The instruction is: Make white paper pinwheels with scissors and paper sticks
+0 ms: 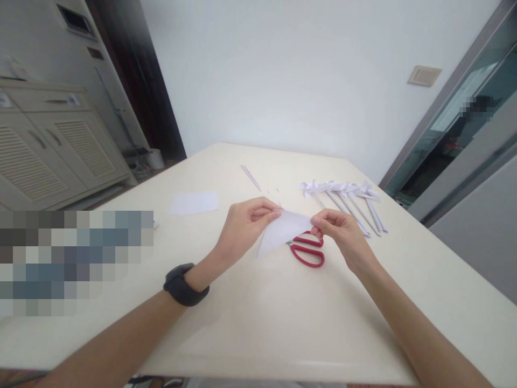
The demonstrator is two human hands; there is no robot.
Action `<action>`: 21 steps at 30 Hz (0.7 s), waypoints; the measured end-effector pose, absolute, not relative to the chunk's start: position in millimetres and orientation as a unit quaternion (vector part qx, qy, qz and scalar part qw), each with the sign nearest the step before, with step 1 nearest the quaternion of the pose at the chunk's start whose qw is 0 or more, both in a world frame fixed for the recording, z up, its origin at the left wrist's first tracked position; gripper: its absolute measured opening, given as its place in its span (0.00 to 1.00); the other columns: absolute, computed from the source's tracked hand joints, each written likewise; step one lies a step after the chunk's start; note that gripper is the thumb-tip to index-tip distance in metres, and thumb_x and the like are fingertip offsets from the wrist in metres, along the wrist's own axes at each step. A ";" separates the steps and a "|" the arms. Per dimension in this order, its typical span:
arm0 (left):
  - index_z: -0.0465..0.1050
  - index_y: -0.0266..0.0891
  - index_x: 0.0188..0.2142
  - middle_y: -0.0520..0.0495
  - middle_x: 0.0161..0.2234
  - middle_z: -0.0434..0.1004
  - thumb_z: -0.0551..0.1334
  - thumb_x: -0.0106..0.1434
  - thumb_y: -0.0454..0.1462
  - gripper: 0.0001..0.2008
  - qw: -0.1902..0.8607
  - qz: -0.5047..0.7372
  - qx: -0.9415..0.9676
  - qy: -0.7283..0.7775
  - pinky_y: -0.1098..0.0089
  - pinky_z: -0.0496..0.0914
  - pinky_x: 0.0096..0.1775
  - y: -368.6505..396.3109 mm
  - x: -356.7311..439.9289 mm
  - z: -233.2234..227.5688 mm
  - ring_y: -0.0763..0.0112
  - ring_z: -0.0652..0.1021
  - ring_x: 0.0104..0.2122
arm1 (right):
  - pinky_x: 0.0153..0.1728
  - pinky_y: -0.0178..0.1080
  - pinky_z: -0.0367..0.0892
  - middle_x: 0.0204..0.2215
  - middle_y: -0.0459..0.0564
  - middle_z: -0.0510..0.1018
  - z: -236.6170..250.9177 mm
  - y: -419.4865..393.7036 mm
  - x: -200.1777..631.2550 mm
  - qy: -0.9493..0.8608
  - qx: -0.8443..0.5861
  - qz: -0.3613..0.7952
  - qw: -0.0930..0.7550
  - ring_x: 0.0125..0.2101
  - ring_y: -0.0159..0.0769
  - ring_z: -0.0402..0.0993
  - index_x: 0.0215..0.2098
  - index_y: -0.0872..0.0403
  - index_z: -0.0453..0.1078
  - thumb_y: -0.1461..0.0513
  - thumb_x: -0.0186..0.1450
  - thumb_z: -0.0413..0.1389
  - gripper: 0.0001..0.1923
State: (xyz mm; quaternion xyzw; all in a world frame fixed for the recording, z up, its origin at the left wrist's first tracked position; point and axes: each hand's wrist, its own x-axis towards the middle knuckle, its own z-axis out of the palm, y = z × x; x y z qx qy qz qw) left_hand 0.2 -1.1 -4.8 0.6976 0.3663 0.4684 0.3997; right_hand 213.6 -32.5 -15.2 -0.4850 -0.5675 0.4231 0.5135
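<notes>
A white sheet of paper (280,229), folded to a triangle, is stretched between my two hands above the table. My left hand (250,221), with a black band on its wrist, pinches the upper left corner between thumb and fingers. The right corner is pinched by my right hand (337,231). Under the paper lies a pair of scissors (309,256) with red handles; the blades are mostly covered by the paper.
Several white paper pinwheels (343,191) on rolled paper sticks lie at the right of the table (258,323). A flat piece of white paper (194,203) lies on the left. Farther back are thin paper sticks (251,178) and small scraps. A wall (283,81) stands behind.
</notes>
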 end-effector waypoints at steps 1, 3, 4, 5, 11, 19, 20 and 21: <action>0.74 0.36 0.35 0.45 0.36 0.81 0.62 0.58 0.43 0.11 0.401 0.475 0.693 0.364 0.73 0.70 0.33 -1.2 0.7 -5.6 0.67 0.78 0.33 | 0.27 0.33 0.61 0.23 0.46 0.74 -16.1 -33.6 210.8 -0.554 -0.473 0.439 0.525 0.24 0.28 0.66 0.29 0.56 0.71 0.55 0.59 0.59 0.11; 0.74 0.36 0.35 0.45 0.35 0.81 0.62 0.58 0.43 0.11 0.410 0.487 0.681 0.362 0.74 0.70 0.33 -1.4 2.0 -7.8 0.67 0.78 0.34 | 0.28 0.33 0.62 0.25 0.46 0.74 -18.5 -36.5 203.4 -0.533 -0.449 0.482 0.531 0.27 0.29 0.67 0.32 0.55 0.72 0.53 0.60 0.57 0.12; 0.74 0.36 0.35 0.45 0.35 0.81 0.62 0.58 0.43 0.11 0.417 0.491 0.674 0.361 0.74 0.70 0.32 -1.7 2.9 -9.1 0.68 0.78 0.33 | 0.29 0.33 0.63 0.26 0.47 0.74 -20.0 -38.0 199.4 -0.530 -0.442 0.500 0.523 0.28 0.30 0.68 0.33 0.55 0.72 0.53 0.60 0.57 0.13; 0.74 0.36 0.35 0.45 0.34 0.81 0.62 0.58 0.42 0.11 0.427 0.492 0.668 0.360 0.74 0.70 0.32 -1.9 3.9 -10.2 0.68 0.78 0.33 | 0.30 0.34 0.64 0.26 0.48 0.74 -21.5 -39.3 195.8 -0.534 -0.440 0.512 0.509 0.28 0.31 0.69 0.31 0.56 0.72 0.52 0.60 0.57 0.15; 0.73 0.35 0.36 0.45 0.32 0.81 0.64 0.57 0.41 0.11 0.535 0.446 0.634 0.336 0.70 0.73 0.37 -1.9 6.8 -9.9 0.67 0.79 0.33 | 0.26 0.33 0.60 0.20 0.48 0.73 -23.7 -38.8 193.9 -0.574 -0.493 0.432 0.490 0.22 0.28 0.65 0.22 0.59 0.71 0.51 0.60 0.57 0.19; 0.73 0.37 0.40 0.45 0.32 0.80 0.66 0.52 0.37 0.14 0.621 0.241 0.676 0.316 0.66 0.74 0.39 4.4 1.7 -10.8 0.64 0.80 0.36 | 0.22 0.33 0.50 0.17 0.42 0.58 -15.8 -40.7 200.1 -0.659 -0.516 0.330 0.437 0.21 0.27 0.54 0.20 0.56 0.63 0.55 0.63 0.52 0.18; 0.73 0.37 0.41 0.45 0.31 0.80 0.65 0.52 0.37 0.15 0.618 0.230 0.683 0.313 0.65 0.75 0.38 4.1 1.9 -11.9 0.63 0.80 0.36 | 0.21 0.33 0.48 0.17 0.42 0.57 -16.2 -41.6 199.4 -0.675 -0.521 0.313 0.418 0.20 0.27 0.52 0.20 0.56 0.63 0.55 0.64 0.52 0.18; 0.74 0.37 0.40 0.45 0.31 0.80 0.65 0.53 0.37 0.15 0.614 0.225 0.690 0.311 0.65 0.75 0.37 3.6 2.3 -13.1 0.63 0.80 0.35 | 0.21 0.34 0.47 0.17 0.42 0.57 -16.6 -42.4 198.7 -0.689 -0.524 0.299 0.402 0.20 0.27 0.51 0.20 0.56 0.64 0.55 0.64 0.51 0.18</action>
